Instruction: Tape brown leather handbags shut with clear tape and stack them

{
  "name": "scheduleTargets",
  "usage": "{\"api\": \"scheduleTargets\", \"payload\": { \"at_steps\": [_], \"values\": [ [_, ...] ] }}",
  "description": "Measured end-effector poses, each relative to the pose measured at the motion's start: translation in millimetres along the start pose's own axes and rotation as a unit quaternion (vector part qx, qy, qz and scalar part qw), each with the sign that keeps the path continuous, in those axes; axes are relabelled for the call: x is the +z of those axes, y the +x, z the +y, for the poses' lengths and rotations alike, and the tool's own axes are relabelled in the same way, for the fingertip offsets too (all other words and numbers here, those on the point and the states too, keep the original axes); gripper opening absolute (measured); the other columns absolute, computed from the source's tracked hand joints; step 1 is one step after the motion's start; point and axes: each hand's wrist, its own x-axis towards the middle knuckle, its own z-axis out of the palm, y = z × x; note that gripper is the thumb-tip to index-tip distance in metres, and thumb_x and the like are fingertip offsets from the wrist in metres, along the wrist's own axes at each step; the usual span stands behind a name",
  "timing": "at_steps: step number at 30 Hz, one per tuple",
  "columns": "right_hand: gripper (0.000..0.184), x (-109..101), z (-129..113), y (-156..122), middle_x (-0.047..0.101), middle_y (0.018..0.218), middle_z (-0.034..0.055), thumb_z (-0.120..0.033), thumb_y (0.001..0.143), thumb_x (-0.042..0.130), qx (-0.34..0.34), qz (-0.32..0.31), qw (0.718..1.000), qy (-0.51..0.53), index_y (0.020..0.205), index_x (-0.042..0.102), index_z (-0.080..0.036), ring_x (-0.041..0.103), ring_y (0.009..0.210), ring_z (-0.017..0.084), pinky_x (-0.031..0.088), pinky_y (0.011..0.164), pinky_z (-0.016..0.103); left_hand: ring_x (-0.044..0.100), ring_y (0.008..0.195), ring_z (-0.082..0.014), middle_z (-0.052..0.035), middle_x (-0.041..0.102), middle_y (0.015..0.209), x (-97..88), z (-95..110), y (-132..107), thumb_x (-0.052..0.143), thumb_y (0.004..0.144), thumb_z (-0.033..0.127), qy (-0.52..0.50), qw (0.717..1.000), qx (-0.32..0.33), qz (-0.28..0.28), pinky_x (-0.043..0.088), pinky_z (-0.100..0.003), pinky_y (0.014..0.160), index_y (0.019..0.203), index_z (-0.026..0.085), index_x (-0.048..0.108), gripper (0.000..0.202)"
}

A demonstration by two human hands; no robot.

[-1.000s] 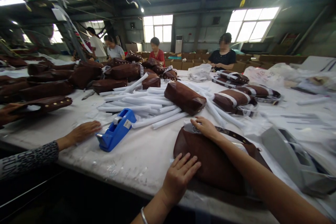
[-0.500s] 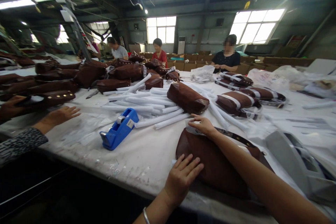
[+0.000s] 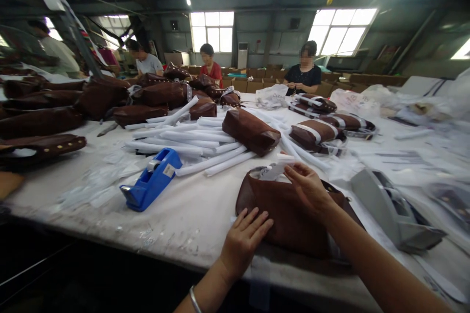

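Observation:
A dark brown leather-like bag (image 3: pixel 290 220) lies at the table's front edge. My left hand (image 3: pixel 246 235) rests on its left end, fingers stretched out and nearly flat. Above the bag's upper edge, my right hand (image 3: pixel 306 183) pinches a white, paper-like strip (image 3: pixel 274 172) between thumb and fingers. The lower end of the strip reaches the bag's opening. Behind my right hand a strap with metal studs runs along the bag, partly hidden.
Left stands a blue tape dispenser (image 3: pixel 151 179), right a grey one (image 3: pixel 398 210). Rolled white paper tubes (image 3: pixel 191 139) lie behind, with another brown bag (image 3: pixel 250 132) on them. More brown bags (image 3: pixel 40 122) are piled at left. Several people (image 3: pixel 303 76) are across the table.
My right hand has lifted slightly and drawn the white strip up from the bag's edge. My left hand stays on the bag. A co-worker's hands at left have mostly left the view.

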Motion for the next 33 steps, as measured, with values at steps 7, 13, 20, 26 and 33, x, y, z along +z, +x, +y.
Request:
{"api": "scheduleTargets", "payload": {
  "at_steps": [7,13,20,26,33],
  "values": [
    [0.002,2,-5,-74,0.059,0.141,0.0043,-0.027,0.084,0.074,-0.162,-0.094,0.958,-0.218,0.083,0.073,-0.025,0.054,0.131,0.027,0.046,0.112,0.042,0.052,0.134,-0.0215,-0.0028,0.061,0.139,0.7,-1,0,0.041,0.098,0.010,-0.034,0.999,-0.008,-0.007,0.048,-0.045,0.111,0.139,0.023,0.053,0.045],
    [0.030,-3,28,-112,0.076,0.108,0.0017,-0.010,0.092,0.056,-0.367,-0.147,0.828,-0.396,0.110,0.070,-0.030,0.072,0.104,0.021,0.059,0.099,0.042,0.056,0.131,-0.0225,-0.0106,0.066,0.132,-0.8,-6,-2,0.045,0.094,0.009,-0.115,0.993,-0.026,-0.016,0.049,-0.046,0.110,0.133,0.014,0.054,0.040],
    [0.035,-7,57,-130,0.074,0.115,0.0046,-0.006,0.093,0.052,-0.410,-0.138,0.757,-0.489,0.119,0.065,-0.025,0.068,0.113,0.021,0.057,0.101,0.043,0.056,0.130,-0.0184,-0.0090,0.061,0.137,-1.7,-7,-8,0.050,0.087,0.000,-0.171,0.978,-0.120,-0.009,0.049,-0.037,0.110,0.134,0.019,0.053,0.051],
    [0.020,-13,45,-151,0.074,0.115,0.0054,-0.016,0.093,0.059,-0.379,-0.186,0.761,-0.492,0.110,0.067,-0.023,0.068,0.112,0.021,0.055,0.103,0.042,0.047,0.139,-0.0217,-0.0042,0.057,0.144,-6.1,-7,-2,0.049,0.094,0.006,-0.086,0.995,0.009,-0.054,0.045,-0.045,0.114,0.144,0.024,0.047,0.053],
    [0.039,-1,7,-107,0.055,0.145,0.0087,-0.026,0.097,0.055,-0.359,-0.095,0.730,-0.574,0.135,0.057,-0.021,0.044,0.140,0.027,0.036,0.119,0.050,0.045,0.140,-0.0235,-0.0051,0.054,0.145,-3.6,-8,-6,0.049,0.095,0.009,-0.056,0.996,0.023,-0.059,0.044,-0.048,0.114,0.147,0.023,0.043,0.054]
  ]
}}
